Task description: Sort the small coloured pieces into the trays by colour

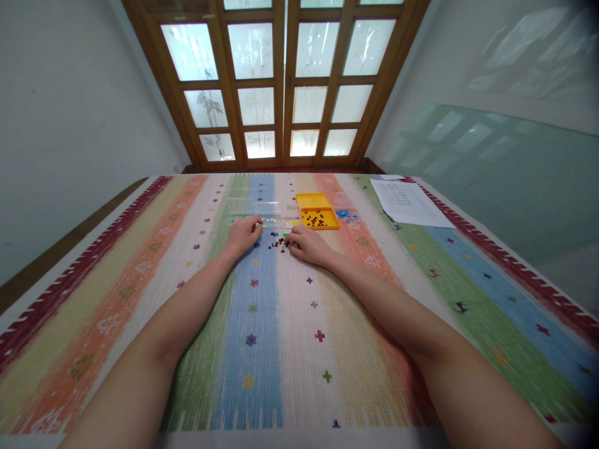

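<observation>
A loose pile of small dark pieces [276, 242], with a few blue and green ones, lies on the striped cloth between my hands. My left hand [245, 234] rests left of the pile with its fingers curled together; what they hold, if anything, is too small to tell. At the pile's right edge, my right hand [306, 243] has its fingertips bent down over the pieces, and its grip is hidden. Just beyond are clear boxes [274, 208] with white, yellow and green pieces. An open orange box [334, 219] holds several dark pieces. Blue pieces [347, 214] sit to its right.
The striped tablecloth [253, 362] covers the table. Printed white sheets [412, 202] lie at the back right. Beyond the table's far edge stand wooden doors with glass panes [255, 106], with walls on both sides.
</observation>
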{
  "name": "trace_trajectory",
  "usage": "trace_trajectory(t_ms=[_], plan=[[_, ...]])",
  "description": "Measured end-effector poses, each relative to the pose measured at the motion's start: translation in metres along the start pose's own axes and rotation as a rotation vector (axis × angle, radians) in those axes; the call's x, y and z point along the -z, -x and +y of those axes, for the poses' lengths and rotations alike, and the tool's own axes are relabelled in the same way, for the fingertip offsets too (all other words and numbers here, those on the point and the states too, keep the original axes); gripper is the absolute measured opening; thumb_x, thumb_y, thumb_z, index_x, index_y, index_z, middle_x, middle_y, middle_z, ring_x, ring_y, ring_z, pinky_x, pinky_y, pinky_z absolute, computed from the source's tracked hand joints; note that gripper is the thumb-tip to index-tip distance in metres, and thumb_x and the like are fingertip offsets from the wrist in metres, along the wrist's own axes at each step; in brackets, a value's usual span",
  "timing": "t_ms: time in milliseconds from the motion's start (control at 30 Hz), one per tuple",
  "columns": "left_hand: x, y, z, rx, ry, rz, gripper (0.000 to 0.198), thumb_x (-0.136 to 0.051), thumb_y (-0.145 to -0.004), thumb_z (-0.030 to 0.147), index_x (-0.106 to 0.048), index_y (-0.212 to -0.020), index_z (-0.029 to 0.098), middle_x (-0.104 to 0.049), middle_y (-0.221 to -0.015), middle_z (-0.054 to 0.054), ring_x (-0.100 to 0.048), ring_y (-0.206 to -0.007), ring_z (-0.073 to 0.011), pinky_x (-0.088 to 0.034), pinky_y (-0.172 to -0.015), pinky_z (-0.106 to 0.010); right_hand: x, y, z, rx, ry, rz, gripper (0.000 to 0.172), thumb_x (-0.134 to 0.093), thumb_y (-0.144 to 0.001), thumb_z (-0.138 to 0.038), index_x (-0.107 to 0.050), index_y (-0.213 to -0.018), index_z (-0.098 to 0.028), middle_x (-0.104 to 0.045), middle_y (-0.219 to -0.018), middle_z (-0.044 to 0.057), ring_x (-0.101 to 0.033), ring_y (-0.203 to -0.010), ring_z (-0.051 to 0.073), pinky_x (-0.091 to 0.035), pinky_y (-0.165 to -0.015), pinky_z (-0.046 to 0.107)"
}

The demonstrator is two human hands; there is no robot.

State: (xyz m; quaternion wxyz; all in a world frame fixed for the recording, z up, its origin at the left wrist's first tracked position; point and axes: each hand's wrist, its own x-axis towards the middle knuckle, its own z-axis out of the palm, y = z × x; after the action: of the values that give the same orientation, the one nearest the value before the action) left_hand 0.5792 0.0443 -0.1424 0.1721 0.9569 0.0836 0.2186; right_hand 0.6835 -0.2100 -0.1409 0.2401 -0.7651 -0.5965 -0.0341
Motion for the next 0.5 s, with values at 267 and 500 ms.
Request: trace_trajectory(t_ms=[267, 500], plan=[[-0.0017, 0.0000, -0.0007, -0.009, 0.012, -0.003, 0.024, -0.057, -0.096, 0.029, -0.077, -0.107, 0.021, -0.075, -0.088, -0.006, -0.065, -0.085, -0.0238, -0.044, -0.087, -0.037, -0.0027, -0.0010, 0.0016, 0.025, -0.011, -0.011, 0.013, -0.064, -0.101, -0.025, -0.077, -0.105, -0.021, -0.065, -0.104, 0.009, -0.057, -0.098, 0.023, -0.041, -0.083, 0.032], [-0.0017, 0.0005, 0.0009, -0.011, -0.020, -0.017, 0.025, -0.056, -0.097, 0.031, -0.077, -0.107, 0.022, -0.075, -0.088, -0.005, -0.067, -0.087, -0.0237, -0.045, -0.089, -0.036, -0.0046, -0.0017, 0.0060, 0.048, -0.036, -0.010, 0.012, -0.064, -0.101, -0.023, -0.076, -0.102, -0.021, -0.066, -0.102, 0.009, -0.058, -0.097, 0.023, -0.042, -0.084, 0.033]])
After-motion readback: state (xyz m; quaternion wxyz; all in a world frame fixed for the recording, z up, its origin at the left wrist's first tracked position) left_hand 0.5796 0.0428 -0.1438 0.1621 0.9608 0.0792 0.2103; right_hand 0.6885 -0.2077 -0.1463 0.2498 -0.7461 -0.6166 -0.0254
